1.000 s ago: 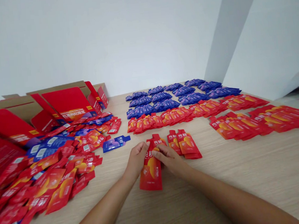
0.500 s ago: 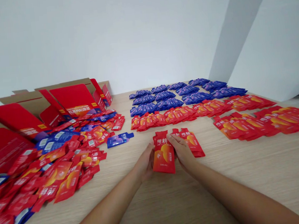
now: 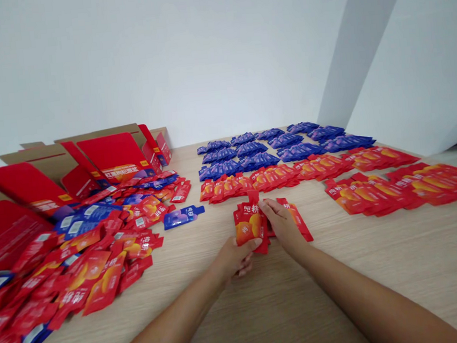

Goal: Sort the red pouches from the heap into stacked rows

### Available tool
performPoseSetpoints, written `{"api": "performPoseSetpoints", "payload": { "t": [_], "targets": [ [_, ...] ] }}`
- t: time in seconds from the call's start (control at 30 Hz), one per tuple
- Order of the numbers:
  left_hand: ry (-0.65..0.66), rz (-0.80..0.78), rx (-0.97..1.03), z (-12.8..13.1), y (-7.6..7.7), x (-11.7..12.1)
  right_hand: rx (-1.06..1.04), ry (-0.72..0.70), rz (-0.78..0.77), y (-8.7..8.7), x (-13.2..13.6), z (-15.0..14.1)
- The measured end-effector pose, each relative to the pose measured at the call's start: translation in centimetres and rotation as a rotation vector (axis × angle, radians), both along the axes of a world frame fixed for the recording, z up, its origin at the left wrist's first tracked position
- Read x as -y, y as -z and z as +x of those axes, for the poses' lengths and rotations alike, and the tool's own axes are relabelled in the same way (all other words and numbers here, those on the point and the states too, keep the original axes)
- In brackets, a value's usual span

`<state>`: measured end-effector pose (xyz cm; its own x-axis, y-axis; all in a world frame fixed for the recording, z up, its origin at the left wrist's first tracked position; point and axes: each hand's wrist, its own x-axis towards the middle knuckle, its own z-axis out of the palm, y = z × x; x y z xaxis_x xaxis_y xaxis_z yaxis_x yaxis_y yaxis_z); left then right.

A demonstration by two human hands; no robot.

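Note:
My left hand pinches the bottom edge of a small stack of red pouches with orange fruit print, standing it up off the wooden table. My right hand grips the stack's top right corner, fingers curled. Under my right hand lies a short row of the same red pouches. A single blue pouch lies to the left of the stack.
A loose heap of red and blue pouches covers the table's left side, with red cardboard boxes behind it. Rows of blue pouches and red pouches lie sorted at the back and right. A white wall rises behind.
The stack of red pouches went from flat on the table to held up on end, farther from me. My left hand slid to its bottom edge; my right hand went to its top.

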<state>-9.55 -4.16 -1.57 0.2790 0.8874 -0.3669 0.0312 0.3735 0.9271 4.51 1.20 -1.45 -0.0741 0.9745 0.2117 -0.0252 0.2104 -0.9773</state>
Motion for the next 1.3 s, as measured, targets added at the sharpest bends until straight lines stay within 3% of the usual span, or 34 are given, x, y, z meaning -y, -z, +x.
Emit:
{"api": "performPoseSetpoints", "payload": {
  "t": [0.13, 0.23, 0.33, 0.4, 0.47, 0.53, 0.63, 0.73, 0.9, 1.07, 1.2, 1.3],
  "targets": [
    [0.005, 0.035, 0.028, 0.3, -0.1, 0.2, -0.002, 0.011, -0.090, 0.5, -0.4, 0.1],
    [0.086, -0.012, 0.089, 0.3, -0.4, 0.3, 0.046, 0.046, -0.032, 0.6, -0.7, 0.3],
    [0.123, 0.021, -0.034, -1.0, -0.7, -1.0, 0.145, 0.078, 0.030, 0.1, -1.0, 0.9],
    [0.002, 0.146, -0.267, -3.3, -1.0, -2.7, 0.241, 0.102, 0.084, -0.3, -1.2, 1.4],
    [-0.229, 0.363, -0.645, -6.7, -1.5, -4.7, 0.353, 0.121, 0.137, -0.7, -1.5, 1.9],
    [-0.363, 0.435, -0.796, -10.7, -2.1, -6.5, 0.475, 0.130, 0.166, -0.7, -1.9, 2.3],
    [-0.442, 0.501, -0.973, -16.4, -2.8, -7.9, 0.690, 0.135, 0.153, -0.2, -2.4, 2.6],
    [-0.370, 0.512, -1.102, -20.3, -2.8, -8.0, 0.805, 0.140, 0.126, 0.5, -2.9, 2.7],
    [-0.040, 0.506, -1.620, -22.7, -1.7, -7.6, 0.734, 0.218, 0.231, 1.2, -3.1, 2.5],
    [-0.037, 0.661, -1.830, -23.3, -2.1, -6.6, 0.664, 0.215, 0.352, 1.3, -2.4, 1.8],
    [-0.208, 0.739, -1.835, -24.3, -3.9, -5.4, 0.601, 0.179, 0.421, 0.9, -1.6, 1.4],
    [-0.485, 0.696, -1.719, -24.2, -6.1, -4.6, 0.574, 0.154, 0.463, 0.5, -0.9, 1.1]
  ]
}}
